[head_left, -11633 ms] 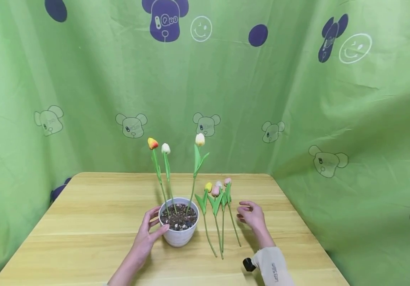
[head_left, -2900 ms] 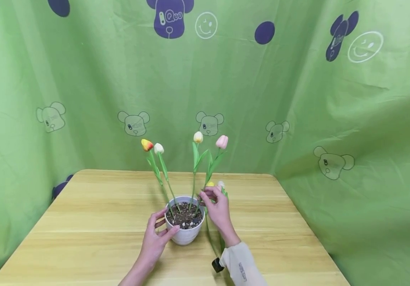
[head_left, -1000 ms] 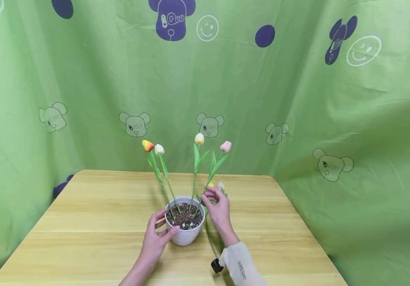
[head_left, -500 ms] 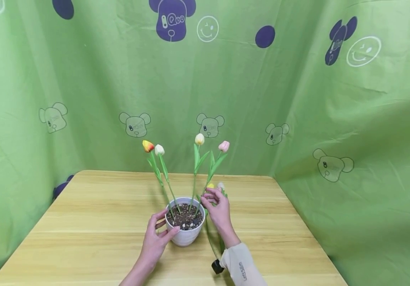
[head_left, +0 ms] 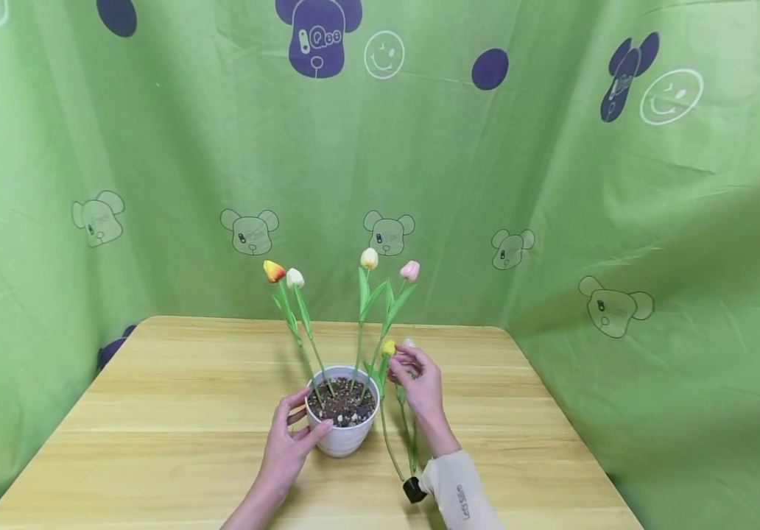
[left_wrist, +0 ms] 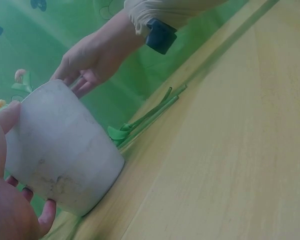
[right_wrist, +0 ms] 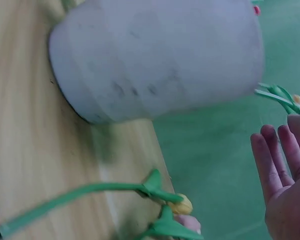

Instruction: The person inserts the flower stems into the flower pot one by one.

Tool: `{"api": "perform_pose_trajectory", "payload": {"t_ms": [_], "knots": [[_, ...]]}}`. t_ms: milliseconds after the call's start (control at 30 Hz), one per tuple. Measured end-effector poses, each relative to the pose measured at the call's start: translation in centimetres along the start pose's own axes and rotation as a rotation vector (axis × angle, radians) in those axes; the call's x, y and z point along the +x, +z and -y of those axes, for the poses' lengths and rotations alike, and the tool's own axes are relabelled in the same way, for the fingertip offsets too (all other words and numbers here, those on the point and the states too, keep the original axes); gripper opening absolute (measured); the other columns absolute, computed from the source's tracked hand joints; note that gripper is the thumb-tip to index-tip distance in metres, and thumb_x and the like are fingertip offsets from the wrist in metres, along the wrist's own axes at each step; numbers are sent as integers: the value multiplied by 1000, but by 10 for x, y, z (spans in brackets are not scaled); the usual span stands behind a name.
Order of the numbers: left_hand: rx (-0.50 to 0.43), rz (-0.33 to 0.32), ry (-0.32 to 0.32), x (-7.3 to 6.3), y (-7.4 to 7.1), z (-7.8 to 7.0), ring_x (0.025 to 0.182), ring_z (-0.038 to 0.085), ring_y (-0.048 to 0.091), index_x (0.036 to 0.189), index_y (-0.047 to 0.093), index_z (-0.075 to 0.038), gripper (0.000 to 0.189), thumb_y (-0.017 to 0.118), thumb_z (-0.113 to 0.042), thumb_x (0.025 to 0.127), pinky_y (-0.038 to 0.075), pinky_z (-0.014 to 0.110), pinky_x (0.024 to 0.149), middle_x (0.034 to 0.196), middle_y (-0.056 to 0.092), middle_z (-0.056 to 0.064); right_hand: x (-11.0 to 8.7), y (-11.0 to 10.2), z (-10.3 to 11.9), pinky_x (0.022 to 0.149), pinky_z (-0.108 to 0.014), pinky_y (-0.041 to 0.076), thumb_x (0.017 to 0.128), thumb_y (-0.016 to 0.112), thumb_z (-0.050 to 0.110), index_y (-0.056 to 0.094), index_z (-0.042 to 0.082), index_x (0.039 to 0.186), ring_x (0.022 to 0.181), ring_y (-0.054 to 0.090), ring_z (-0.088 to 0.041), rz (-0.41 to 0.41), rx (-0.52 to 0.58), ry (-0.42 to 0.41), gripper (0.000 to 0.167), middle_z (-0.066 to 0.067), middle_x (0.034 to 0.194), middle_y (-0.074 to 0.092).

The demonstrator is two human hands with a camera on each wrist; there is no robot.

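Observation:
My left hand (head_left: 291,439) holds the white flower pot (head_left: 342,442), its thumb at the near rim and its fingers round the left side. In the soil (head_left: 333,409) stand an orange-yellow tulip (head_left: 274,271), a white one (head_left: 294,278), a cream one (head_left: 370,258) and, at the right, a pink tulip (head_left: 409,271) that leans outward. Just right of its stem is my right hand (head_left: 423,383), fingers loosely bent and holding nothing. Seen from the right wrist, that hand (right_wrist: 287,185) is apart from the pot (right_wrist: 160,60).
Beside the pot, a yellow tulip (head_left: 389,348) and a whitish tulip (head_left: 409,343) lie on the wooden table (head_left: 174,419), partly covered by the right hand. A black wrist camera (head_left: 414,489) sits at the right sleeve (head_left: 457,486). Green printed curtains (head_left: 433,162) surround the table.
Since the oldest frame, a pink tulip has gone from the table into the pot. In the last half second the right hand has let go of its stem and moved right.

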State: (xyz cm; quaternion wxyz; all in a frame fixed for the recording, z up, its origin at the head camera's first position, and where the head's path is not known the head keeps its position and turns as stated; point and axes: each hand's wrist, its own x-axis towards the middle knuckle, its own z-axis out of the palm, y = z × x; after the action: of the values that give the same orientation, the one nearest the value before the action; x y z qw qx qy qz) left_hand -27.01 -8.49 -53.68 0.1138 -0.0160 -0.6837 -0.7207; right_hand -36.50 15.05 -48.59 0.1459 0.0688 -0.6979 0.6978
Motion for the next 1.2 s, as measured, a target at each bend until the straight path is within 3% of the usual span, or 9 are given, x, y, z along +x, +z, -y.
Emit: {"api": "perform_pose_trajectory", "payload": {"t_ms": [200,400,633,767,900,1200], "knots": [[-2,1,4,0,0,0,132,36,50,147,50,-16,73,87,-19,84,51,53,108,149,48,15,4,-26,-2,81,-36,65,95,68,-4,65,-4,129,82,72,-17,-50,-63,30,34,-29,115,65],[-3,1,2,0,0,0,133,36,50,147,50,-16,73,87,-20,84,51,52,108,149,48,14,4,-50,-14,86,-46,63,97,66,-1,64,-5,129,82,73,-23,-89,-122,126,32,-23,113,65],[0,5,-3,1,0,0,132,35,49,147,50,-16,73,87,-20,84,51,52,108,148,48,14,2,-67,-29,80,-36,65,98,65,1,63,-5,130,89,72,-30,-92,-201,217,32,-24,117,63],[2,6,-9,1,0,-1,132,35,49,147,50,-15,74,87,-19,83,52,51,108,148,48,14,-1,-71,-40,82,-39,65,97,66,1,63,-5,130,91,72,-32,-88,-253,280,33,-22,116,64],[-2,4,-7,1,0,-1,132,36,50,146,51,-14,73,87,-18,83,52,52,108,147,49,15,-3,-70,-50,79,-38,64,96,65,-2,61,-6,132,90,69,-31,-82,-229,342,36,-19,112,62],[2,4,1,0,1,0,132,36,50,147,51,-14,72,86,-19,84,51,53,107,148,49,16,-1,-64,-62,65,-30,64,89,67,-7,64,-12,122,74,73,-22,-66,-322,315,34,-25,102,73]]}}
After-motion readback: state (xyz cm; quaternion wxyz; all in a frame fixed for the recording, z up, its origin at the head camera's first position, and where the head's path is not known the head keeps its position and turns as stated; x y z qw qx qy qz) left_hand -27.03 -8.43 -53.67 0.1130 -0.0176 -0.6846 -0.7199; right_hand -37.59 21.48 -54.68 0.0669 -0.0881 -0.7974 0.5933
